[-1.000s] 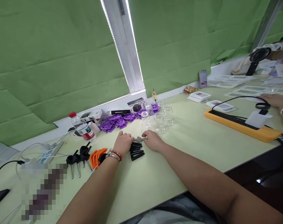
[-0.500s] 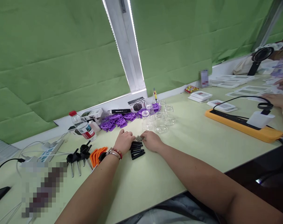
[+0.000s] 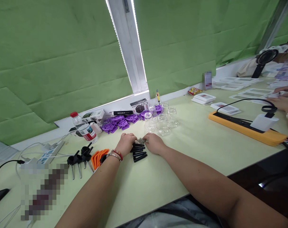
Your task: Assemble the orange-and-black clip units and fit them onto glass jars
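Observation:
A tight cluster of small silvery metal pieces (image 3: 140,141), perhaps springs, lies between my two hands on the table. My left hand (image 3: 125,144) is curled closed, with its fingertips at the cluster's left end. From the other side my right hand (image 3: 154,144) presses its closed thumb and fingers against the right end. Just below the cluster lie several black tube-shaped parts (image 3: 139,155), roughly side by side; my left hand covers some of their ends. The fingertips are small and partly hidden.
Several clear glass domes (image 3: 162,126) and purple plastic parts (image 3: 123,124) stand behind my hands. To the left are a red-capped bottle (image 3: 87,130), orange parts (image 3: 99,158) and black scoop-like parts (image 3: 77,159). A yellow power strip (image 3: 246,128) lies right, near another person's hands (image 3: 283,98).
The fingers of my left hand have curled in more, and the hand has shifted slightly. My right hand stays at the metal pieces. The other person's hands at the right have moved a little.

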Demonstrator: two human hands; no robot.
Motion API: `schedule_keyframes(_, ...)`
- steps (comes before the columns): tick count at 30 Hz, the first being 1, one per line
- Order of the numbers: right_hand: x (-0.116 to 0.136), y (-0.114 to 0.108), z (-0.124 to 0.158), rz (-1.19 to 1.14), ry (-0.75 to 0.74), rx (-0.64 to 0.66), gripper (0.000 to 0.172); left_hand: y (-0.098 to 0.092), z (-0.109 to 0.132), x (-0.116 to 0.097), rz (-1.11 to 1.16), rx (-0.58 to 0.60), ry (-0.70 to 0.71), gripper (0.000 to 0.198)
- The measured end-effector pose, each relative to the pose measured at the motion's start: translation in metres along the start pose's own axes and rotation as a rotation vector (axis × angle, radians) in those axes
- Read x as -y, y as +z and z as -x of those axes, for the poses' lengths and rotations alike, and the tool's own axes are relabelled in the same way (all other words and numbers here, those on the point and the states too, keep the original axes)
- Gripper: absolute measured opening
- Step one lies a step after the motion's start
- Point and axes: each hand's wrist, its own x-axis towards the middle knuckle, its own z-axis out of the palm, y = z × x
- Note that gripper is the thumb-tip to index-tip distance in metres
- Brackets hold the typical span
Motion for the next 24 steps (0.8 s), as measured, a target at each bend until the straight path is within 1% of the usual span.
schedule_keyframes(11, -0.0016, 0.0013, -0.0007, 0.004, -0.004, 0.0, 0.03, 0.0052, 0.0, 0.0065, 0.215, -0.101, -0.118, 0.023)
schedule_keyframes(17, -0.0017, 0.002, -0.0001, -0.001, -0.011, 0.0, 0.03, 0.0074, 0.0019, 0.0101, 0.326, -0.193, -0.217, 0.022)
schedule_keyframes(21, -0.002, 0.0024, -0.0004, -0.034, 0.007, -0.005, 0.029, 0.0068, 0.0017, 0.0072, 0.384, -0.241, -0.306, 0.021)
schedule_keyframes(24, -0.0017, 0.0021, -0.001, -0.111, -0.006, -0.048, 0.028, 0.0061, 0.0009, 0.0013, 0.428, -0.256, -0.35, 0.02)
